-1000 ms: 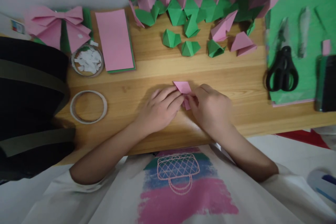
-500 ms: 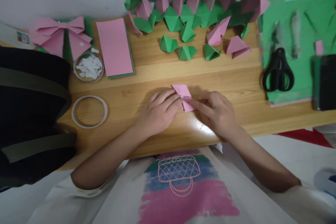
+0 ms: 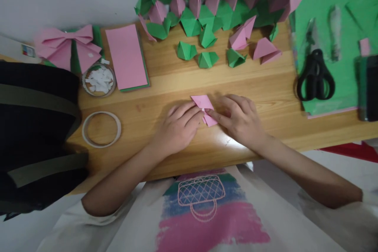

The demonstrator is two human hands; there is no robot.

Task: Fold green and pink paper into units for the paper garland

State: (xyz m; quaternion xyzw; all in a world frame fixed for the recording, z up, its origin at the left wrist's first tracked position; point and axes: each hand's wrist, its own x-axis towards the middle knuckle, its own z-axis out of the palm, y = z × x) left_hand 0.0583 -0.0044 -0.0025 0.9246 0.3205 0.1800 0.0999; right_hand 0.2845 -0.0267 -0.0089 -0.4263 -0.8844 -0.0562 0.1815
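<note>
A small piece of folded pink paper lies on the wooden table, its upper end slanted like a parallelogram. My left hand holds its left side down, fingers close together. My right hand rests at its right with one digit stretched onto the paper's middle and the other fingers curved apart, clear of it. Between the fingertips shows a small white bit; its kind is hard to make out. Part of the paper is hidden under my left fingers.
Folded green and pink paper pieces stand at the back. On the left are a pink bow, pink sheets, a dish of white scraps, a tape ring and a black bag. Black-handled scissors lie right, on green sheets.
My right hand's fingers have lifted and spread a little, and more of the white bit shows. My left hand stays on the pink paper. The view has shifted slightly.
</note>
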